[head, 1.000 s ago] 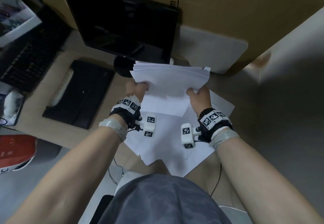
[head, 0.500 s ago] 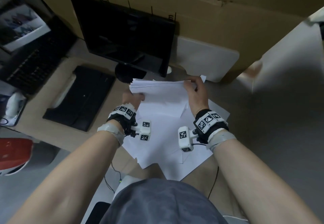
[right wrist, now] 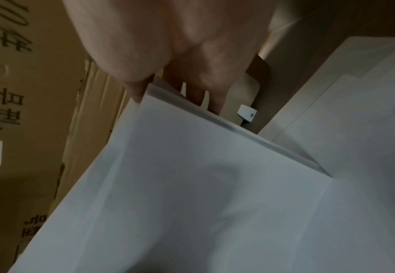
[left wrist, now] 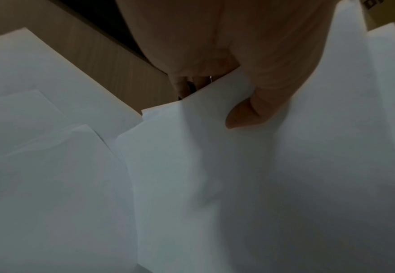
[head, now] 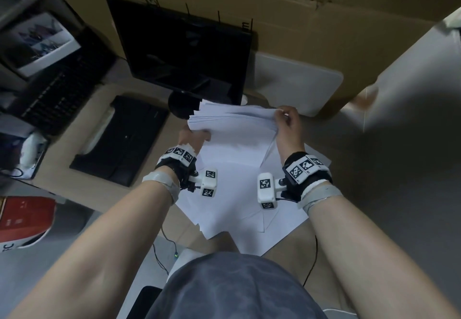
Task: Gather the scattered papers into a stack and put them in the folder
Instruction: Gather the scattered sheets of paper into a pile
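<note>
— What is held by the fingers?

— A thick stack of white paper sheets (head: 234,129) is gripped at its left edge by the left hand (head: 190,139), thumb (left wrist: 245,114) pressed on top, and pinched at its far right corner by the right hand (head: 289,129).

— And around them?

— More loose white sheets (head: 237,201) are spread on the wooden desk (head: 82,189) beneath (overlapping). A black rectangular folder (head: 119,141) is seen lying left, a black monitor (head: 184,51) behind.

A thick stack of white papers (head: 232,129) is held tilted above the desk, far edges fanned and uneven, gripped at its left and right sides. Beneath it, loose white sheets (head: 237,201) lie overlapping and askew on the near part of the desk, some overhanging its near edge.
</note>
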